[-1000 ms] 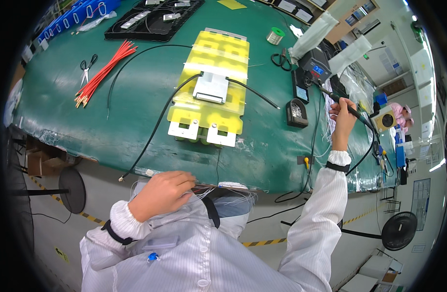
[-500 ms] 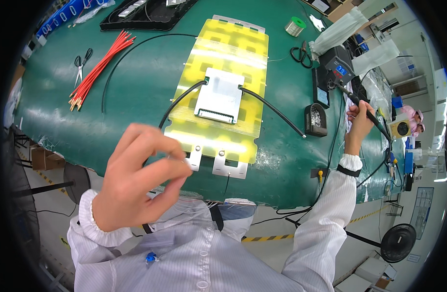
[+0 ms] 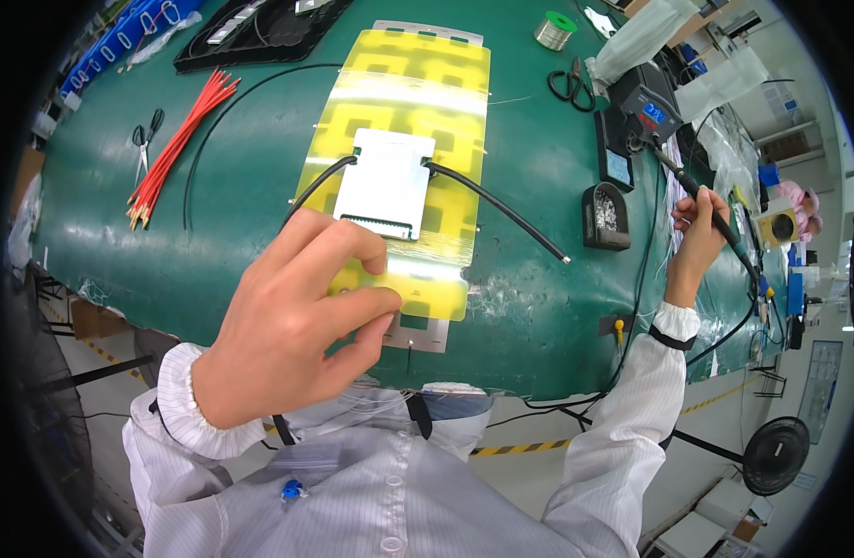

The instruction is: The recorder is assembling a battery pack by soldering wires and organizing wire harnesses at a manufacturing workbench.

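A yellow-wrapped flat battery pack (image 3: 459, 200) lies on the green bench, with a white circuit module (image 3: 383, 181) on top. Black cables (image 3: 501, 206) run out from both sides of the module. Over the pack's near end is my left hand (image 3: 301, 312), thumb and fingertips drawn into a pinch; whatever is between them is hidden. The hand covers part of the metal tabs (image 3: 427, 337) there. Off to the right, my right hand (image 3: 698, 228) grips a soldering iron (image 3: 692, 184) by its dark handle, its tip end close to the soldering station (image 3: 645, 112).
Red wires (image 3: 180, 149) and scissors (image 3: 146, 139) lie at left. A black tray (image 3: 259, 42) sits at the far left. Solder wire (image 3: 554, 31), black-handled scissors (image 3: 572, 86) and a small black container (image 3: 604, 219) stand right of the pack. The iron's cord trails along the right side.
My left hand has moved right and slightly up, over the pack's near end. My right hand keeps the soldering iron near the station. The whole view has shifted slightly.
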`<action>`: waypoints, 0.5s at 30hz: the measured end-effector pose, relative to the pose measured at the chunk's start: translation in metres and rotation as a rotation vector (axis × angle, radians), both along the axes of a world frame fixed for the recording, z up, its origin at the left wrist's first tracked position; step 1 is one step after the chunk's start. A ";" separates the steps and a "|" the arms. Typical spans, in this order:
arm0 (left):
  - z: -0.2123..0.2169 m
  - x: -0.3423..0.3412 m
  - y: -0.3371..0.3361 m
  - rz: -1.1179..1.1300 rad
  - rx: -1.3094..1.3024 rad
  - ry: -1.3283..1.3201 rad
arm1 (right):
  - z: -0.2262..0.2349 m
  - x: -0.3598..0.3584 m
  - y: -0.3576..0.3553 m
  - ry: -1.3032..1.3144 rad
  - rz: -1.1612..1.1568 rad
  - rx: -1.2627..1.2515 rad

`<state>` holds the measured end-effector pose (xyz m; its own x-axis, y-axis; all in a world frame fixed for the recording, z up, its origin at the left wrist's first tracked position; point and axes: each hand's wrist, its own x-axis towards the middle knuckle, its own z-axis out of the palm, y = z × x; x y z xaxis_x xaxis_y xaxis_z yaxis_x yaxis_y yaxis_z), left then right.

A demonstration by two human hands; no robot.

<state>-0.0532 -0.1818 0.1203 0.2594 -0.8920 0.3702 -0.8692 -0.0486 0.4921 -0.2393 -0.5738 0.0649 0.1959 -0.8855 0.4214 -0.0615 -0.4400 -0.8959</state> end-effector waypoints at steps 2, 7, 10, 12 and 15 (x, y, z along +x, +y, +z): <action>0.002 -0.002 0.001 -0.008 0.014 -0.019 | -0.002 -0.003 0.000 -0.002 -0.005 -0.004; 0.006 -0.001 0.002 -0.046 0.057 -0.117 | 0.001 -0.005 0.006 -0.013 0.015 -0.018; 0.014 0.007 -0.001 -0.074 0.162 -0.008 | -0.001 -0.003 0.009 -0.029 0.017 0.006; 0.016 0.015 -0.002 -0.232 0.057 0.168 | -0.002 -0.003 0.007 -0.040 0.022 0.003; 0.025 0.013 0.007 -0.001 -0.077 0.135 | 0.002 -0.008 0.011 -0.029 0.004 0.019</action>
